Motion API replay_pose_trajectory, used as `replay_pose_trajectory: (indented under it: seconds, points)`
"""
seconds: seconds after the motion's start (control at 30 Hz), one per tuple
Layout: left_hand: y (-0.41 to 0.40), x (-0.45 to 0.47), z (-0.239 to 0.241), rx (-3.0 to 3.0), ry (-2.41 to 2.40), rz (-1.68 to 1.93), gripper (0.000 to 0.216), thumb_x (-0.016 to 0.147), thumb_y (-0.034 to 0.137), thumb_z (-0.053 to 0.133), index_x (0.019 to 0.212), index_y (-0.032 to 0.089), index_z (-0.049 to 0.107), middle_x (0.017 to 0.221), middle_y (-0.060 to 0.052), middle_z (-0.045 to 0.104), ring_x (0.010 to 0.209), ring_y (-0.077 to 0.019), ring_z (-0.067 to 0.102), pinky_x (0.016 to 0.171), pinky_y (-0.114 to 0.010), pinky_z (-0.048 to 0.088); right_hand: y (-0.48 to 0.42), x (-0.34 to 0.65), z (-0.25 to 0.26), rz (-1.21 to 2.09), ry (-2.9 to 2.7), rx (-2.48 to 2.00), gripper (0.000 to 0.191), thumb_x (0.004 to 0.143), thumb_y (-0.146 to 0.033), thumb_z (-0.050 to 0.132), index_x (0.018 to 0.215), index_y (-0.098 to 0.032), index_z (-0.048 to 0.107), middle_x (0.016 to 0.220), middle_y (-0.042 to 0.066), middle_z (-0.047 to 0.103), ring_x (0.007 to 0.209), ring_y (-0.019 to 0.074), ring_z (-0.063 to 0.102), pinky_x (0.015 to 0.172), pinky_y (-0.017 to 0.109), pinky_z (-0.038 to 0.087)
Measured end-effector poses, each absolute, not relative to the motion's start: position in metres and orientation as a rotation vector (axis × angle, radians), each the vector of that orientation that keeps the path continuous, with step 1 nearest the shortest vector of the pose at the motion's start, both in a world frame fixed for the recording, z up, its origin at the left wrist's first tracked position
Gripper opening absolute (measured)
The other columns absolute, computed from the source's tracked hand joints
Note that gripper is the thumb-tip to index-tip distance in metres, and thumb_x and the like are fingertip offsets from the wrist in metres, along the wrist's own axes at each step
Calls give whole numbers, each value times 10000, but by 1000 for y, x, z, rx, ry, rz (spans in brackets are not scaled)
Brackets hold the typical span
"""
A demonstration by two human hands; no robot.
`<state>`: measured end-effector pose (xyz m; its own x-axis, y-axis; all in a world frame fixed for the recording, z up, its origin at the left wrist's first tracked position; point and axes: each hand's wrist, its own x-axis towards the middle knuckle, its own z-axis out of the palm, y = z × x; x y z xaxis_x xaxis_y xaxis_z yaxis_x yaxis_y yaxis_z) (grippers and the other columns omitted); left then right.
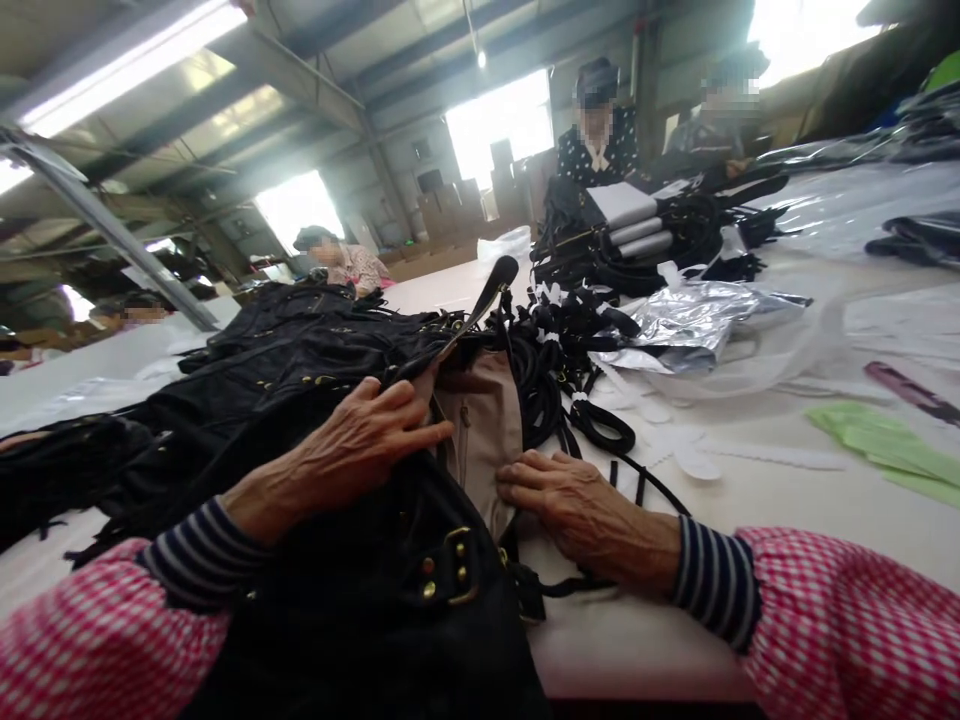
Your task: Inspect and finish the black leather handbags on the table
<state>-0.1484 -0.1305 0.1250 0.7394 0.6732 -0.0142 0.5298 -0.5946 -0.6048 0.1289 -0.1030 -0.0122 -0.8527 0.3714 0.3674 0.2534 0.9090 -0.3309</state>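
A black bag (360, 610) with brass-coloured buckle fittings (457, 567) lies in front of me, its mouth spread apart. Inside it a beige lining (491, 400) with a zip shows. My left hand (375, 430) is closed on the left edge of the mouth, its index finger stretched over the lining. On the opposite side, my right hand (562, 500) grips the lining's edge; its fingertips are partly hidden. A black flap or tab (499, 275) stands up at the far end of the opening.
More black bags (300, 340) are heaped at the left. Bundled black straps (600, 420), a silver plastic bag (697, 320) and green sheets (885, 440) lie on the white table (645, 640). Beyond the table are a person in dotted clothing (596, 150) and other people.
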Motion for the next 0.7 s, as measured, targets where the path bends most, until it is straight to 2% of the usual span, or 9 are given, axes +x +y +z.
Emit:
replay_pose_trajectory:
  seconds: [0.07, 0.17, 0.33, 0.4, 0.53, 0.7]
  points:
    - [-131, -155, 106, -2379, -952, 259, 660, 793, -28, 576, 1364, 303, 587, 1047, -44, 668, 958, -237, 496, 786, -405, 325, -101, 127, -9, 404, -2660, -463, 350, 916, -31, 493, 1199, -166, 649, 1226, 89, 663, 1124, 227, 552, 962, 361, 446]
    - [-127, -158, 88, -2399, -1001, 172, 584, 783, -25, 578, 1270, 289, 642, 1087, -59, 664, 1005, -243, 513, 826, -405, 348, -101, 126, -3, 431, -2676, -485, 346, 913, -11, 465, 1148, -170, 662, 1176, 73, 665, 1104, 209, 554, 965, 333, 456]
    - [-119, -160, 82, -2454, -909, 73, 537, 722, -69, 533, 1133, 256, 649, 1422, -26, 592, 1285, -258, 451, 932, -421, 340, -111, 133, 15, 400, -2725, -515, 329, 905, -21, 482, 1133, -176, 662, 1158, 66, 661, 1086, 197, 562, 960, 312, 460]
    - [-117, -160, 82, -2509, -875, 42, 506, 708, -74, 526, 1082, 249, 638, 1385, -4, 629, 1343, -248, 420, 937, -413, 330, -109, 145, 26, 354, -2742, -567, 305, 908, -23, 482, 1087, -179, 672, 1123, 71, 667, 1054, 195, 574, 933, 306, 465]
    - [-111, -154, 81, -2579, -971, 13, 423, 754, -77, 529, 1040, 223, 616, 1152, -12, 702, 1244, -242, 489, 910, -409, 322, -86, 190, 47, 245, -2602, -896, 291, 917, -49, 473, 1028, -178, 709, 1012, 72, 690, 942, 186, 617, 837, 298, 470]
    - [-103, -147, 75, -2578, -962, -5, 482, 752, -104, 494, 1074, 227, 630, 1155, -5, 694, 1146, -233, 513, 864, -418, 305, -54, 255, 61, 260, -2353, -1296, 231, 924, -221, 532, 967, -177, 754, 905, 50, 728, 741, 171, 623, 686, 294, 450]
